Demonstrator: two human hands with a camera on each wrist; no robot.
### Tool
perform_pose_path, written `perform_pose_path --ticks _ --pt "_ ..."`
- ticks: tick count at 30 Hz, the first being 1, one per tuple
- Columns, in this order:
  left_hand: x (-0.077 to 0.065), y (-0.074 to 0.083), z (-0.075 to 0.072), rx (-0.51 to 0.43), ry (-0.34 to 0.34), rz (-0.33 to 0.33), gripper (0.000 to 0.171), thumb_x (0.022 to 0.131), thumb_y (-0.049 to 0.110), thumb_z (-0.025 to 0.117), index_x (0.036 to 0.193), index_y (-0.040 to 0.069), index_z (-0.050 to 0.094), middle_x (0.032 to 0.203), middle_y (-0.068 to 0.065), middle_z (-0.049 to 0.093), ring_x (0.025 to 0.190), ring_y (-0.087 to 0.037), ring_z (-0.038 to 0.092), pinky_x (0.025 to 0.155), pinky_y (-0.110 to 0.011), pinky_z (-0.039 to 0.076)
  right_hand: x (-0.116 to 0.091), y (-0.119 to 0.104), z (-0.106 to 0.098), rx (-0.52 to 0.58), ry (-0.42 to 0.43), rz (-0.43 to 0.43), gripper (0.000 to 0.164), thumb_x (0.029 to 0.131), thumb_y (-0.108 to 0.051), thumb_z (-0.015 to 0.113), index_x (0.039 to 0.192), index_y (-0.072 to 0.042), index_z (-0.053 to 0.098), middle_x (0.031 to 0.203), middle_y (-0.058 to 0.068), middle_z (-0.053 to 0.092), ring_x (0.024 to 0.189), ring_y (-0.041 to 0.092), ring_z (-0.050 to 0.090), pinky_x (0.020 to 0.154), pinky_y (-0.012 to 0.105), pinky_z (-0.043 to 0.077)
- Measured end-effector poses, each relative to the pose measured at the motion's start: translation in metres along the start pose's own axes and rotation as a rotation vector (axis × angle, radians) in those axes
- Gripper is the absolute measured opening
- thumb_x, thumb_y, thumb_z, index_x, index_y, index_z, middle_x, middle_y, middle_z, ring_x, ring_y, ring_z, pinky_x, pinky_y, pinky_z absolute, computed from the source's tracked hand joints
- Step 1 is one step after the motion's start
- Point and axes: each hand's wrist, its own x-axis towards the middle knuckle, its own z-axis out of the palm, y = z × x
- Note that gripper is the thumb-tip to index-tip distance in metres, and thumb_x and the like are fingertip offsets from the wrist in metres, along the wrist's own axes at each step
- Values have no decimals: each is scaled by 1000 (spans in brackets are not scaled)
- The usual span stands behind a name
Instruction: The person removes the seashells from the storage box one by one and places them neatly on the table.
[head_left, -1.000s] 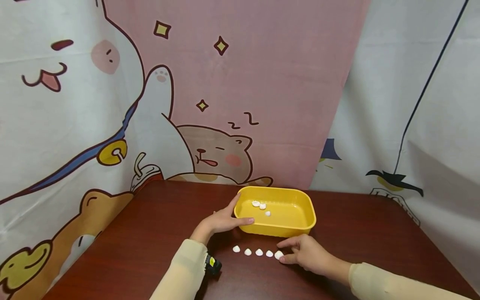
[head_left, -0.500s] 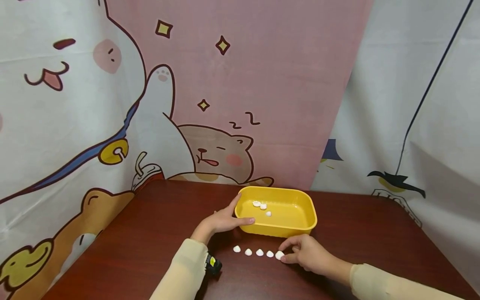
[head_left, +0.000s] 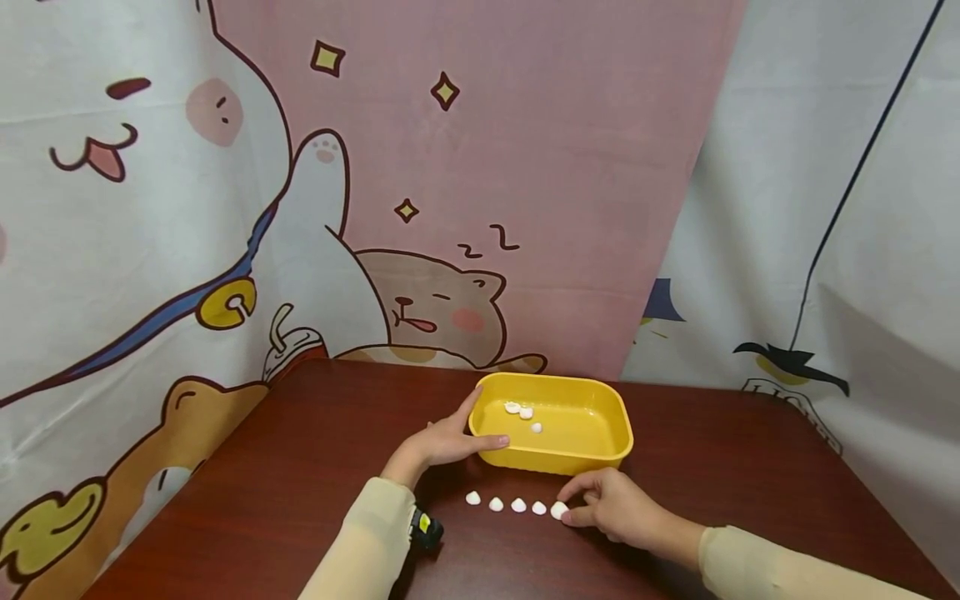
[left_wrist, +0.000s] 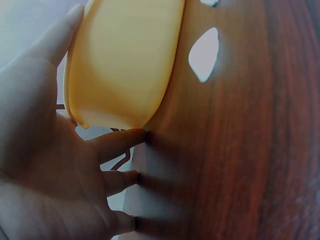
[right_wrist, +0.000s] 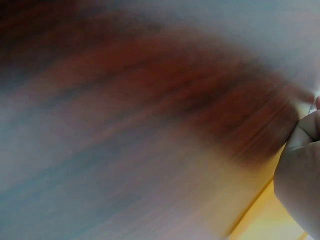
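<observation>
My left hand (head_left: 442, 440) rests against the left front corner of a yellow plastic tub (head_left: 555, 460), thumb along the front rim and index finger up the left side. In the left wrist view, its other fingers (left_wrist: 122, 181) spread down to the table at the tub's end. Several small white shell-shaped pieces (head_left: 518, 505) lie in a row in front of the tub. At the row's right end, my right hand (head_left: 618, 510) pinches a white shell-shaped piece (head_left: 558, 510) between thumb and index finger. The right wrist view shows only part of that hand (right_wrist: 302, 170), blurred surroundings and the tub's edge.
Inside the tub, toward its left side, lie 3 white pieces (head_left: 526, 413). The dark red-brown wooden table (head_left: 315, 467) reaches back to a cartoon-printed cloth (head_left: 570, 208). A black device (head_left: 426, 532) is strapped at the left wrist.
My right index finger has closed in from above the end piece, so it is now pinched with the thumb. The left hand, tub and row stay where they were.
</observation>
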Motion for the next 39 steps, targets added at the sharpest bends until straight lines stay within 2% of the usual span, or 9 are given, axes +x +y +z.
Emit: perform_pose_path --ticks 11,18,21,26,31,39 --pt "1 0 -1 -2 -3 11 119 84 78 72 172 36 5 174 -14 34 157 -44 35 125 -77 19 1 -1 -2 14 1 15 21 89 -11 85 106 -3 76 59 -9 35 45 5 29 44 18 28" --pt "-1 1 0 -6 -3 -2 118 83 78 72 172 38 6 173 -15 35 155 -43 39 124 -74 26 -1 -5 -2 88 -33 -2 31 91 -8 83 117 5 72 63 -7 35 46 5 27 44 19 27" --pt "-1 1 0 0 -2 -3 118 83 79 72 172 38 6 173 -15 36 153 -42 42 123 -73 29 -2 -18 -4 97 -82 -21 34 93 -9 82 120 8 70 63 -7 35 46 5 26 45 19 27" --pt "-2 1 0 2 -2 9 116 85 77 71 172 38 5 173 -15 35 152 -42 44 122 -73 31 4 -55 -12 58 -123 -41 37 94 -16 82 122 6 71 61 -6 40 47 9 28 47 20 29" --pt "-3 0 0 4 -4 10 116 85 77 72 172 37 6 172 -16 37 149 -43 47 121 -72 34 19 -86 -22 31 -83 -47 37 93 -18 83 123 1 72 61 -4 40 48 12 30 48 23 30" --pt "-3 2 -1 14 -10 2 116 85 77 70 172 37 5 173 -15 36 152 -45 43 121 -75 31 55 -108 -40 -77 -25 -1 34 94 -26 82 124 -11 75 60 -2 40 53 16 35 54 29 36"
